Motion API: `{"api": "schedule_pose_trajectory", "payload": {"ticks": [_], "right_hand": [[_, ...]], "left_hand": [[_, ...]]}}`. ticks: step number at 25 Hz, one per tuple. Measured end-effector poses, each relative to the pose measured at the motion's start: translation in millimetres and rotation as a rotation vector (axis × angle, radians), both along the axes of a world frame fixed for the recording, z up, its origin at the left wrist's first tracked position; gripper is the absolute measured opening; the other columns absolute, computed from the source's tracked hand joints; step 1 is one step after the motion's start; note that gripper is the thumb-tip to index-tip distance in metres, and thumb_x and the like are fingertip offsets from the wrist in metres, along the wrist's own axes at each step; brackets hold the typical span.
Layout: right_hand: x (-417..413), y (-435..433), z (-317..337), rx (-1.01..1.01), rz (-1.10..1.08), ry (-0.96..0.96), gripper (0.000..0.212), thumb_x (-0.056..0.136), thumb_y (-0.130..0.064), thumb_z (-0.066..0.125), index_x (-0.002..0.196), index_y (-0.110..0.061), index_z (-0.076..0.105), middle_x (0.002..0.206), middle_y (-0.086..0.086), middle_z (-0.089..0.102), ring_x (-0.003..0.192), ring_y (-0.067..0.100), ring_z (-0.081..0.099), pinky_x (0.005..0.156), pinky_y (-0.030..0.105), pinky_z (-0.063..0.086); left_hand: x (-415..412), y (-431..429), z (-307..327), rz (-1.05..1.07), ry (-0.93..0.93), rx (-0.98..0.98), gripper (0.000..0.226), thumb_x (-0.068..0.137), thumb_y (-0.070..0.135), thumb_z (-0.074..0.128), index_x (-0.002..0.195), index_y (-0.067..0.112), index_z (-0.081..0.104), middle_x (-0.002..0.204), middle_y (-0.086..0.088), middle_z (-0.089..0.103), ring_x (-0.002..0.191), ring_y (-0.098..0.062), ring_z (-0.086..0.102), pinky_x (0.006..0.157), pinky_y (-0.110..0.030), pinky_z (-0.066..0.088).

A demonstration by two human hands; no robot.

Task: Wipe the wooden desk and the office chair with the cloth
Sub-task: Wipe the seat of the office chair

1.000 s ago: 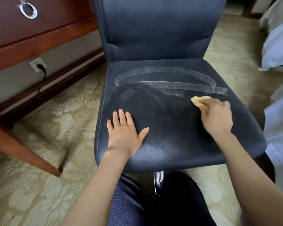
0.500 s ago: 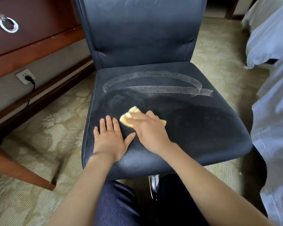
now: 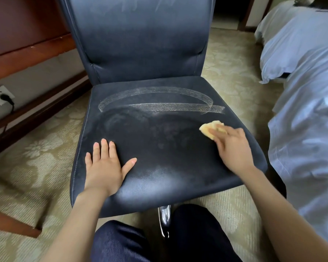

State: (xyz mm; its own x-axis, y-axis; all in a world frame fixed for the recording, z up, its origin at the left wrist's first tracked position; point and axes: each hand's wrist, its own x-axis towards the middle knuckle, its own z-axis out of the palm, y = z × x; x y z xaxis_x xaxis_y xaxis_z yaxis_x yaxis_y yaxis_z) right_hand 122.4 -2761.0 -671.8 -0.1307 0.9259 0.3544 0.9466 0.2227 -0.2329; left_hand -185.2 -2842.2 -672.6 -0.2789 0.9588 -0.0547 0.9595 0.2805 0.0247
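Observation:
A dark blue office chair point(image 3: 159, 148) faces me, its seat marked by a pale curved wipe streak near the back. My left hand point(image 3: 104, 167) lies flat with spread fingers on the front left of the seat. My right hand point(image 3: 233, 148) presses a small yellow cloth point(image 3: 210, 128) onto the right side of the seat, its fingers laid over the cloth. The wooden desk point(image 3: 27, 50) stands at the left, only its lower edge and a leg showing.
A wall socket with a black plug point(image 3: 2, 95) sits under the desk. A bed with white-blue linen point(image 3: 301, 91) runs along the right, close to the chair. Patterned carpet point(image 3: 36, 157) covers the floor. My knees in dark trousers point(image 3: 140, 239) are below the seat.
My right hand swept the cloth from the right side of the seat to the left beside my left hand, then back to the right side. The left hand stayed flat on the seat.

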Motion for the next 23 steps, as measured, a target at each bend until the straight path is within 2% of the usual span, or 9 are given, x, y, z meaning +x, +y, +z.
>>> {"api": "schedule_pose_trajectory", "payload": {"ticks": [3, 7, 9, 12, 14, 17, 19, 21, 23], "right_hand": [[1, 44, 4, -0.046, -0.151, -0.082, 0.036, 0.098, -0.013, 0.041, 0.129, -0.021, 0.058, 0.133, 0.01, 0.053, 0.11, 0.034, 0.046, 0.094, 0.035, 0.034], [-42, 74, 10, -0.093, -0.225, -0.087, 0.038, 0.092, -0.006, 0.04, 0.123, -0.017, 0.061, 0.128, 0.012, 0.054, 0.114, 0.035, 0.04, 0.091, 0.04, 0.034], [-70, 78, 13, -0.121, -0.163, -0.13, 0.038, 0.091, -0.008, 0.042, 0.123, -0.017, 0.061, 0.127, 0.012, 0.053, 0.115, 0.034, 0.039, 0.091, 0.04, 0.035], [-117, 66, 16, -0.121, -0.007, -0.207, 0.035, 0.091, -0.01, 0.043, 0.121, -0.018, 0.06, 0.125, 0.01, 0.051, 0.11, 0.031, 0.041, 0.083, 0.037, 0.035], [-143, 46, 14, -0.08, 0.102, -0.203, 0.036, 0.09, -0.008, 0.042, 0.122, -0.016, 0.057, 0.126, 0.009, 0.049, 0.106, 0.029, 0.041, 0.077, 0.035, 0.029], [-151, 3, 5, 0.016, 0.285, -0.151, 0.041, 0.092, -0.007, 0.041, 0.127, -0.021, 0.054, 0.131, 0.003, 0.048, 0.097, 0.025, 0.04, 0.075, 0.033, 0.026], [-136, -28, -1, 0.078, 0.412, -0.107, 0.043, 0.091, -0.006, 0.047, 0.128, -0.026, 0.056, 0.126, 0.0, 0.054, 0.087, 0.022, 0.038, 0.074, 0.034, 0.03], [-113, -56, -5, 0.128, 0.496, -0.016, 0.044, 0.083, -0.002, 0.063, 0.12, -0.025, 0.064, 0.116, -0.001, 0.063, 0.08, 0.024, 0.044, 0.069, 0.037, 0.04], [-85, -69, -15, 0.201, 0.474, 0.085, 0.043, 0.074, 0.004, 0.072, 0.109, -0.019, 0.072, 0.108, 0.0, 0.067, 0.074, 0.03, 0.051, 0.064, 0.042, 0.047]], "left_hand": [[1, -3, -7, 0.001, 0.001, 0.098, 0.088, 0.086, 0.068, 0.017, 0.151, 0.01, 0.007, 0.159, -0.009, 0.001, 0.146, -0.026, -0.003, 0.116, -0.044, 0.003], [3, -5, -11, 0.02, -0.044, 0.172, 0.099, 0.072, 0.073, 0.001, 0.151, 0.013, 0.008, 0.16, -0.005, 0.001, 0.146, -0.022, -0.004, 0.116, -0.04, 0.001], [3, -5, -12, 0.022, -0.058, 0.185, 0.101, 0.069, 0.074, -0.002, 0.151, 0.014, 0.006, 0.16, -0.004, -0.001, 0.146, -0.021, -0.005, 0.116, -0.039, 0.0], [0, -3, -13, 0.028, -0.106, 0.172, 0.094, 0.077, 0.074, 0.008, 0.151, 0.016, 0.004, 0.16, -0.001, -0.004, 0.146, -0.019, -0.008, 0.116, -0.038, -0.003], [-2, -3, -14, 0.032, -0.113, 0.163, 0.085, 0.085, 0.07, 0.016, 0.151, 0.018, 0.003, 0.16, 0.0, -0.006, 0.146, -0.017, -0.009, 0.116, -0.038, -0.004], [-5, -1, -16, 0.038, -0.108, 0.175, 0.08, 0.089, 0.066, 0.017, 0.151, 0.019, 0.002, 0.16, 0.001, -0.006, 0.145, -0.017, -0.01, 0.116, -0.038, -0.005], [-5, -2, -17, 0.04, -0.1, 0.181, 0.079, 0.089, 0.066, 0.017, 0.151, 0.02, 0.003, 0.16, 0.001, -0.005, 0.146, -0.017, -0.01, 0.116, -0.037, -0.005], [-5, -1, -17, 0.04, -0.097, 0.195, 0.08, 0.088, 0.066, 0.016, 0.152, 0.019, 0.003, 0.16, 0.001, -0.004, 0.146, -0.017, -0.009, 0.116, -0.037, -0.005], [-5, -1, -17, 0.043, -0.096, 0.21, 0.08, 0.088, 0.067, 0.017, 0.152, 0.019, 0.004, 0.16, 0.001, -0.002, 0.146, -0.017, -0.008, 0.116, -0.037, -0.004]]}}
